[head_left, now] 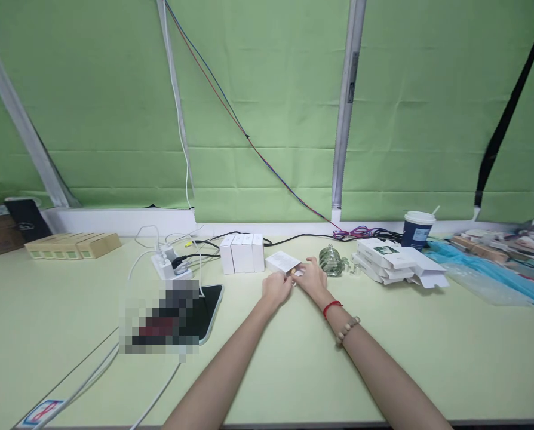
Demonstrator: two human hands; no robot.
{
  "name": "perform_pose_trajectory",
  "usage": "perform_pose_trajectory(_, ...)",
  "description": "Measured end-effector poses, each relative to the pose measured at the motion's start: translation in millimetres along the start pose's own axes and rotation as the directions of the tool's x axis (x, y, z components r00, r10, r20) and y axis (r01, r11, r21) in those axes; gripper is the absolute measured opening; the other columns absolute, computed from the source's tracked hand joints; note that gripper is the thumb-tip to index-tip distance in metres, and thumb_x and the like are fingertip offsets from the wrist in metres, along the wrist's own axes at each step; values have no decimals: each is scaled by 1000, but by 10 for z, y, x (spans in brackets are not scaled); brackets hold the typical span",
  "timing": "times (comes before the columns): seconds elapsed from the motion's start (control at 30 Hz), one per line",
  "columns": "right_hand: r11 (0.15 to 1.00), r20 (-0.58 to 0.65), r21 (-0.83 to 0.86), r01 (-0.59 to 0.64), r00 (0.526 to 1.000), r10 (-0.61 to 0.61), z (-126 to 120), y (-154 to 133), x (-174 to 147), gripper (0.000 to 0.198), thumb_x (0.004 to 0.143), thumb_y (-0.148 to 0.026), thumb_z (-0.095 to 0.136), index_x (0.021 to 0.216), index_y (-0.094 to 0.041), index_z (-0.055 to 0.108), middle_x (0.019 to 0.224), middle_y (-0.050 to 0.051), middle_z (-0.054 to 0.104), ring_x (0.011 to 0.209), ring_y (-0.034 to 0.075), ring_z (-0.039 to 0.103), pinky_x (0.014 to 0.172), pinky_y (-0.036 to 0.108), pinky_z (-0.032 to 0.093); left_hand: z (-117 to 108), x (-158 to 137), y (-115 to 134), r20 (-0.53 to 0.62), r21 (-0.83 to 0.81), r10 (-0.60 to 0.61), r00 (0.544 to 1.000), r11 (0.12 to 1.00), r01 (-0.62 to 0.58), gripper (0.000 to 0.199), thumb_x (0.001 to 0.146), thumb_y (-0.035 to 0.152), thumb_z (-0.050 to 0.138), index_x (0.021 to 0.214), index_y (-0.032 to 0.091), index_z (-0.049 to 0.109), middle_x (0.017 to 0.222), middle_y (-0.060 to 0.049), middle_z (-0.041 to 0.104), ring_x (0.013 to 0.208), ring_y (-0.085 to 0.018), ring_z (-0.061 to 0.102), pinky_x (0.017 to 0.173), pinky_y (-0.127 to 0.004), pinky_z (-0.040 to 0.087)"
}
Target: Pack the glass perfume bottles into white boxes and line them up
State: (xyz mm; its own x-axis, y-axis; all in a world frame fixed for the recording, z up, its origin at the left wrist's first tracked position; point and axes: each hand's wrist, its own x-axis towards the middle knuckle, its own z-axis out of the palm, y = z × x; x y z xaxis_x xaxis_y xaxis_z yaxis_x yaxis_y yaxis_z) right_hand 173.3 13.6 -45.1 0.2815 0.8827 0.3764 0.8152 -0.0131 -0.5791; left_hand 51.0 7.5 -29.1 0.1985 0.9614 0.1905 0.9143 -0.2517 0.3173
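A small white box (281,261) lies on the table in front of me, its end facing my hands. My left hand (276,289) is closed at the box's near edge, fingers curled. Across from it, my right hand (312,278) bends its fingers around the end of the same box, by a flap. A small yellowish bit shows between the hands, too small to name. Just right of my right hand sits a ribbed green glass jar (330,261), with small clear glass pieces (350,266) beside it. Several upright white boxes (242,254) form a row to the left.
Flattened white boxes (386,263) are stacked at the right, before a lidded paper cup (417,230). Blue plastic (486,272) lies farther right. Leftward are a tablet (208,307), a power strip (171,267) with cables, and several tan boxes (72,246).
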Motion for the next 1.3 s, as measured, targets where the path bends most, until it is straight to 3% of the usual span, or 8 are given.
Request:
perform_pose_trajectory(0.3,996,5,13,84,996,-84,69,22,-3,18,69,-25,56,77,-20,71,107,10,55,104,24,44,81,30,38,16,-37,23,25,11,204,979,979,-204,31,81,28,40,69,18,68,80,-8,69,77,-19,62,67,-27,39)
perform_pose_trajectory(0.5,997,55,29,72,996,-74,128,84,37,26,75,-22,48,92,-21,68,118,9,49,107,24,42,86,34,35,16,-57,47,15,37,263,965,964,-263,34,81,28,38,70,17,68,77,-8,69,73,-18,61,65,-27,38)
perform_pose_trajectory(0.7,991,79,83,101,991,-107,196,144,82,27,78,-20,46,101,-18,61,115,10,49,102,21,48,88,32,34,4,-70,69,-4,23,236,972,972,-235,37,83,33,37,67,17,67,75,-8,69,71,-18,61,62,-27,36)
perform_pose_trajectory(0.83,979,-17,181,97,995,-95,240,147,94,26,78,-23,46,101,-18,58,116,11,49,98,20,51,86,32,37,0,-59,57,-64,-16,162,985,986,-163,50,87,39,26,67,17,66,75,-7,69,73,-18,61,62,-27,35)
perform_pose_trajectory(0.97,942,-110,318,107,991,-75,274,134,124,26,80,-31,43,96,-16,56,107,12,55,99,22,51,88,33,37,6,-33,41,-72,-1,57,996,998,-57,47,88,35,26,75,18,67,83,-7,69,79,-18,62,65,-28,37)
perform_pose_trajectory(1.3,859,-208,511,0,970,124,216,95,157,28,81,-41,36,92,-19,48,84,9,62,79,23,58,71,33,41,67,-3,38,-50,53,77,996,996,-74,40,85,32,32,74,17,67,77,-7,68,75,-19,62,66,-28,38)
